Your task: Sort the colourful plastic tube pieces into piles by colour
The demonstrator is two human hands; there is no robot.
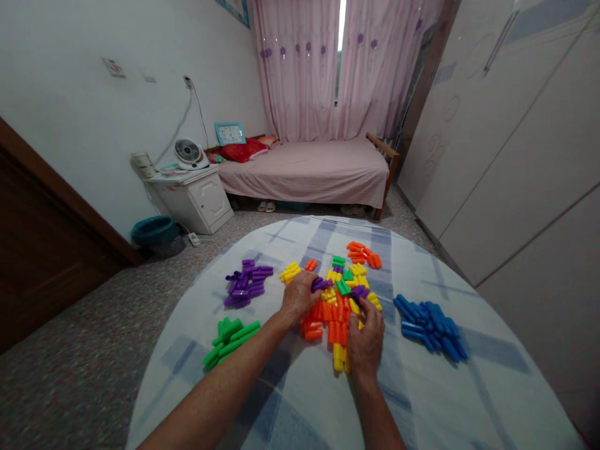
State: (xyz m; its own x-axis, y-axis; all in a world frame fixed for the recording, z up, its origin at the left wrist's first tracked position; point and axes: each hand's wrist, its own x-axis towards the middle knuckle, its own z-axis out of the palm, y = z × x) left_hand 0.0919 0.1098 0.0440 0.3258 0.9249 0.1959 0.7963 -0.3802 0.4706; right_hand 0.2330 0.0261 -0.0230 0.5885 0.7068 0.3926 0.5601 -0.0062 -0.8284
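Note:
In the head view, my left hand (300,299) reaches in at the left edge of a mixed pile of plastic tube pieces. Its fingers are closed at some purple tube pieces (321,284). On the right of the pile, my right hand (367,337) curls its fingers down by a purple piece (360,291) and yellow pieces (374,301); its fingertips are partly hidden. Orange pieces (328,311) lie between my hands, with green pieces (343,287) just beyond. Two long yellow pieces (338,357) stick out toward me beside my right wrist.
A round table with a checked cloth (300,400) bears sorted heaps: purple tubes (246,284) and green tubes (229,340) at left, blue tubes (431,326) at right, orange tubes (363,254) at the back. Behind stand a bed (304,172), a white cabinet (199,200) and a bin (157,232).

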